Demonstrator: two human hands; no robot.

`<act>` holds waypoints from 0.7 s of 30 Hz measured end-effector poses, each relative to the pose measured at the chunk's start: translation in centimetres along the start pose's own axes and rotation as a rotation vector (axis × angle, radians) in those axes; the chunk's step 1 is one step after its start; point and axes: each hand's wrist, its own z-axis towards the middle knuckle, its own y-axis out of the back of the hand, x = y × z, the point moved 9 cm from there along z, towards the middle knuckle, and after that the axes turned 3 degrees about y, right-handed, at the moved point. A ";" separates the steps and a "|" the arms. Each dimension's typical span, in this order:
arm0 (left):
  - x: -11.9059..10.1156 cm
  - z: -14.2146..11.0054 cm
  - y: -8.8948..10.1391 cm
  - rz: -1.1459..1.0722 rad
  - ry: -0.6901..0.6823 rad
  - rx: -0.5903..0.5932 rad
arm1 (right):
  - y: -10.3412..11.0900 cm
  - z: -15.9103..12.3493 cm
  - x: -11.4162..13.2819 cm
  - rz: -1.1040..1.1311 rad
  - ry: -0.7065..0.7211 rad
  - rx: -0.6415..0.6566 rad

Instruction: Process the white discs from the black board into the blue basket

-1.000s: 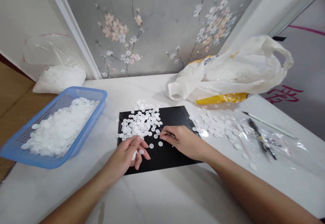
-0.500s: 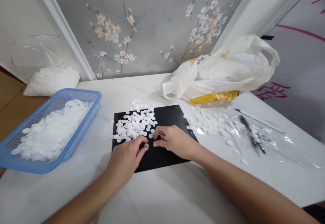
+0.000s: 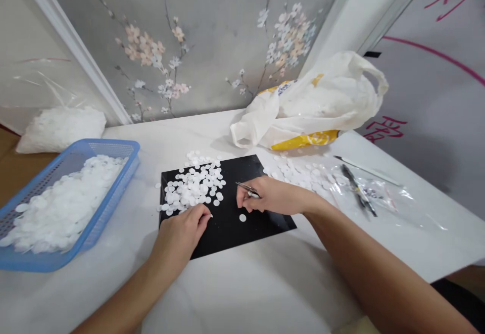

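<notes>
- One black mat (image 3: 235, 223) lies on the white worktop (image 3: 242, 283), about the middle of the view.
- White discs (image 3: 193, 187) cover the mat's 10 o'clock corner in one loose heap, too many and too overlapped to count; a few spill past the mat's far edge.
- One single disc (image 3: 242, 218) lies alone on bare mat, at 6 o'clock from the right hand's fingertips and just beside them.
- One blue basket (image 3: 113, 192) stands at 9 o'clock from the mat, filled with more white discs, uncountable.
- One clear bag of white discs (image 3: 60, 128) sits at 10 o'clock, beyond the basket.
- One white and yellow carrier bag (image 3: 310, 106) lies at 1 o'clock from the mat.
- A second scatter of discs (image 3: 303, 172) lies at 2 o'clock, between the mat and the carrier bag.
- Two slim dark tools (image 3: 356, 190) rest on clear plastic at 3 o'clock; what they are is too small to tell.
- Left hand (image 3: 182, 235): fingers curled loosely together, tips resting on the mat at the heap's near edge; whether a disc is pinched between them cannot be told.
- Right hand (image 3: 273, 198): fingers closed around one pair of metal tweezers (image 3: 246, 189), whose tips point towards 10 o'clock, at the heap, and lie short of it.
- The two hands are apart, with bare mat between them.
</notes>
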 end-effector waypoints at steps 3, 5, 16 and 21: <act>0.6 0.2 0.3 -0.117 0.080 0.012 | -0.8 0.4 -0.3 -0.143 -0.013 0.010; 1.0 0.3 0.5 -0.205 0.120 0.014 | -1.6 0.5 -0.3 -0.203 -0.007 0.038; 2.4 -0.2 -0.2 -1.268 0.307 0.219 | -1.2 1.9 0.6 0.149 0.036 -0.179; 4.5 0.0 1.0 -1.527 0.364 0.120 | -2.3 3.0 2.1 -0.091 0.124 -0.289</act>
